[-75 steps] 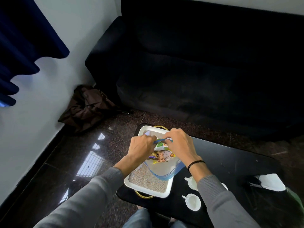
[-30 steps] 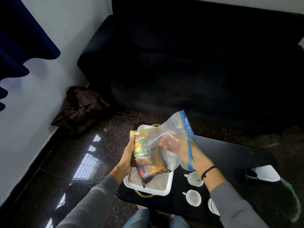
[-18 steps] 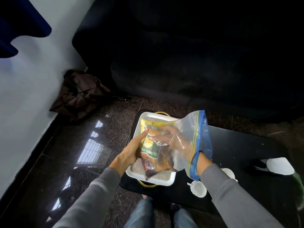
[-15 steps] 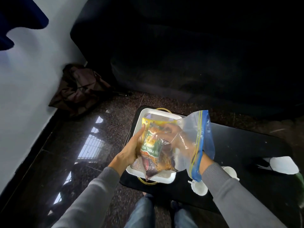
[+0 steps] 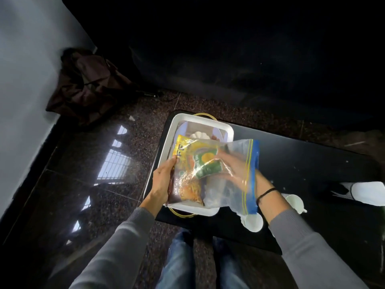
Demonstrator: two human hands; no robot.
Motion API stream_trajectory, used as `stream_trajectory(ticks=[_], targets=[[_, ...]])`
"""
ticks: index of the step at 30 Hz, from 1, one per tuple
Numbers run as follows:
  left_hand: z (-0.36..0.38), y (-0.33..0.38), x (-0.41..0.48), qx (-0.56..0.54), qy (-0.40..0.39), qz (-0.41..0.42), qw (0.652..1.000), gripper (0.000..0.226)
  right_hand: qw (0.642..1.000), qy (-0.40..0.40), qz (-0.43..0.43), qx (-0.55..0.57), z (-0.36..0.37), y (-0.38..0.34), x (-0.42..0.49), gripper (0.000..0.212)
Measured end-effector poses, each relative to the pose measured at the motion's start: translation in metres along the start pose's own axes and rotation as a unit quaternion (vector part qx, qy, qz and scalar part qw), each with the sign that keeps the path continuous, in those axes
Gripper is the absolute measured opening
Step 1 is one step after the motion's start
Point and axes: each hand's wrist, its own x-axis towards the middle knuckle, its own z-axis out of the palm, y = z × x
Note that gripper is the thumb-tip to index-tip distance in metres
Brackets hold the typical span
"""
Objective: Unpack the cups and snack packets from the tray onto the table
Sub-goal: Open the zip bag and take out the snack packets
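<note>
Clear plastic, edged with a blue zip strip, makes up the zip-top bag (image 5: 239, 180) held above the white rectangular tray with gold wire handles (image 5: 166, 151). The left hand (image 5: 161, 182) grips the bag's closed end from outside, thumb on top and fingers curled under, pinching the yellow snack packet (image 5: 185, 149) through the film. The right hand (image 5: 233, 170) is pushed inside the bag up to the wrist, its fingers closed around the green snack packet (image 5: 207, 165), which lies just ahead of the fingertips and against the yellow one. An orange-patterned packet (image 5: 190, 190) sits below the left thumb, still inside the bag.

Half a second ago the green packet stood upright near the left thumb; now it is tilted and pulled toward the right palm, and the bag's blue mouth has slid further up the right forearm. The tray's far end, covered before, now shows.

Two small white ceramic cups (image 5: 253, 222) stand on the glossy black table (image 5: 302, 163), just beyond the right wrist.
</note>
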Motion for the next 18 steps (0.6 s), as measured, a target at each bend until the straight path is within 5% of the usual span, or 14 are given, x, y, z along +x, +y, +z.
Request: stream_trajectory(ticks=[8,14,18], targets=[[-0.021,-0.020,0.001,0.020,0.072,-0.024,0.997,0.020,0.982,0.190,0.002,-0.002,-0.059,0.011,0.003,0.020],[-0.037,-0.025,0.007,0.035,0.033,-0.076,0.996,0.071,0.959,0.273,-0.078,-0.020,-0.077,0.009,0.008,0.023],[-0.038,-0.024,0.011,0.060,0.032,-0.082,0.994,0.072,0.919,0.323,-0.201,-0.101,-0.079,0.002,0.007,0.024]])
